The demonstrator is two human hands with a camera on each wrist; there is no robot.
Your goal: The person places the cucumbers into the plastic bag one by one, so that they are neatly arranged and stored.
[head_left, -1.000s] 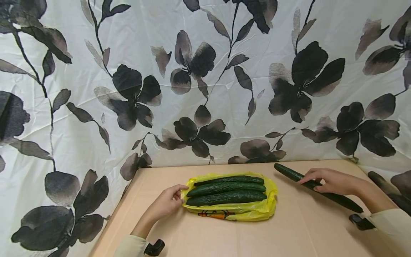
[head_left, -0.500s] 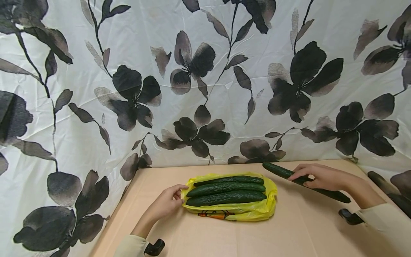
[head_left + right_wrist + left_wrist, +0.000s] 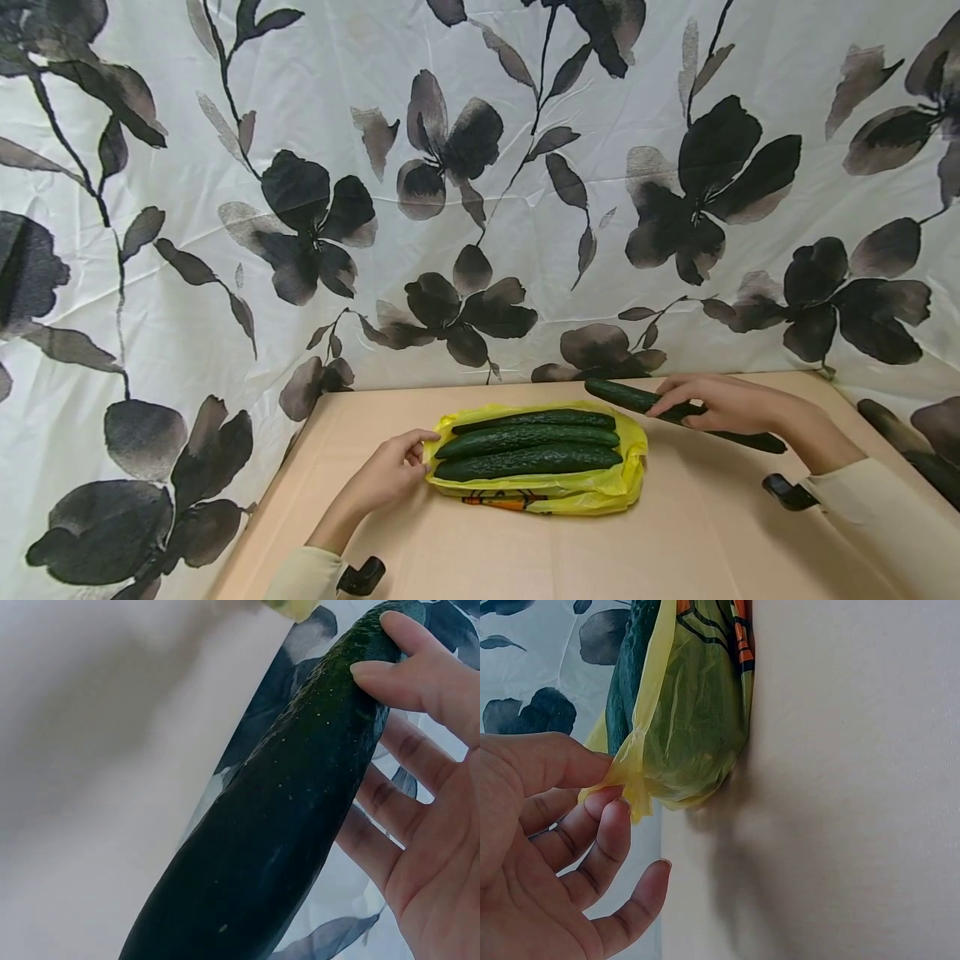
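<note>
Three dark green cucumbers (image 3: 528,439) lie side by side in a yellow plastic bag (image 3: 555,500) in the middle of the table. My left hand (image 3: 390,473) pinches the left edge of the bag; in the left wrist view thumb and fingers hold the thin film (image 3: 626,780), and the little finger stands apart. To the right of the bag, my right hand (image 3: 723,406) holds another cucumber (image 3: 622,395) between thumb and fingers. That cucumber is raised and tilted, its far left end near the bag's upper right corner. In the right wrist view the held cucumber (image 3: 262,802) fills the middle.
A light tan table (image 3: 480,562) carries the bag. Behind it hangs a white cloth (image 3: 570,325) with dark flower prints, reaching the table's back edge. A black wrist device (image 3: 362,577) sits at the left cuff, another device (image 3: 789,492) at the right.
My right hand has moved left with its cucumber, bringing the far end closer to the bag, and the cucumber lies at a flatter slant. The left hand and bag have stayed in place.
</note>
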